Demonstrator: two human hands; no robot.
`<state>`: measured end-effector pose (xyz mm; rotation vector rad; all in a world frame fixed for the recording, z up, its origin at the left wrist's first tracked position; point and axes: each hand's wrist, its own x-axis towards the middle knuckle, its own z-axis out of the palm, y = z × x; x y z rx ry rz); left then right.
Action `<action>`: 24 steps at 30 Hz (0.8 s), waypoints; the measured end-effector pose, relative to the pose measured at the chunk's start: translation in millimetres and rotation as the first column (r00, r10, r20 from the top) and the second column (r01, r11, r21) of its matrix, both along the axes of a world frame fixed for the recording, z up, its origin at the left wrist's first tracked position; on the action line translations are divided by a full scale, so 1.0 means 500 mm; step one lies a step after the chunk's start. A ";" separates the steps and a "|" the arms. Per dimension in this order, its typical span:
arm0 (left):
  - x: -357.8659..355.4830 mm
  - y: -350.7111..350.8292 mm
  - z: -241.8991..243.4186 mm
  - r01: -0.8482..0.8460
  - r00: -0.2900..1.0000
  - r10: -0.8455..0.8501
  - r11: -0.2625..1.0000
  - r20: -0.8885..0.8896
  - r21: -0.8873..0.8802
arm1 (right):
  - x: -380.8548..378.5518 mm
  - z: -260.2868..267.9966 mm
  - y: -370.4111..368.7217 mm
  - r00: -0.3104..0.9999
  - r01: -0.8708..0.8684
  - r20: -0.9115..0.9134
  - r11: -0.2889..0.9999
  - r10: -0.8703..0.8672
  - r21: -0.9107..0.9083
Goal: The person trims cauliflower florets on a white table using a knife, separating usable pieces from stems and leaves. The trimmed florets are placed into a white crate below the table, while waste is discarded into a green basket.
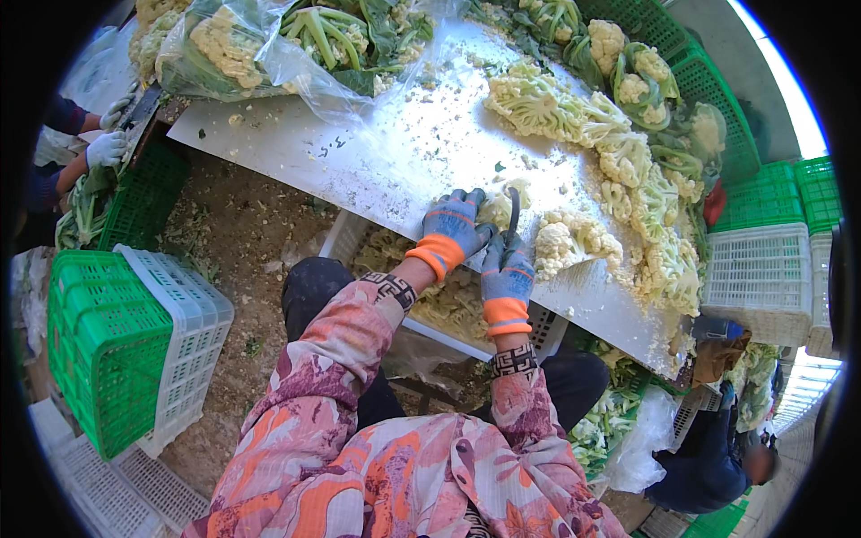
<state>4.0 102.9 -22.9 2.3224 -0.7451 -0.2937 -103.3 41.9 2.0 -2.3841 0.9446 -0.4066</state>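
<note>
My left hand [452, 227], in a grey-blue glove with an orange cuff, grips a small cauliflower piece [496, 210] at the near edge of the metal tabletop [377, 175]. Close beside it, my right hand [509, 279], gloved alike, is closed around a small curved knife [514, 207]. The dark blade points away from me against the piece; the handle is hidden in the glove. Just right of the knife lies a larger cauliflower chunk [577, 242]. Below the table edge, a white crate [444, 339] holds cut florets, partly hidden by my arms.
Cut cauliflower [632, 161] lines the table's right side. A plastic bag [222, 54] of leafy heads lies at the far left. Green and white crates [111, 343] stand left on the littered floor; more crates [757, 269] stand right. Gloved hands [107, 148] of another person work at left.
</note>
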 end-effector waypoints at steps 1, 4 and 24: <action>0.000 0.000 -0.006 0.005 1.000 -0.005 1.000 0.014 0.002 | 0.008 0.000 0.004 0.999 0.015 -0.049 1.000 -0.015 -0.004; -0.001 0.003 -0.020 0.019 0.999 -0.019 1.000 0.040 -0.006 | 0.020 -0.013 0.004 0.971 0.034 -0.234 0.999 -0.036 -0.014; 0.030 0.008 -0.075 0.007 0.992 0.023 0.973 0.126 -0.230 | -0.023 -0.071 -0.036 0.937 -0.031 -0.350 0.999 0.022 -0.020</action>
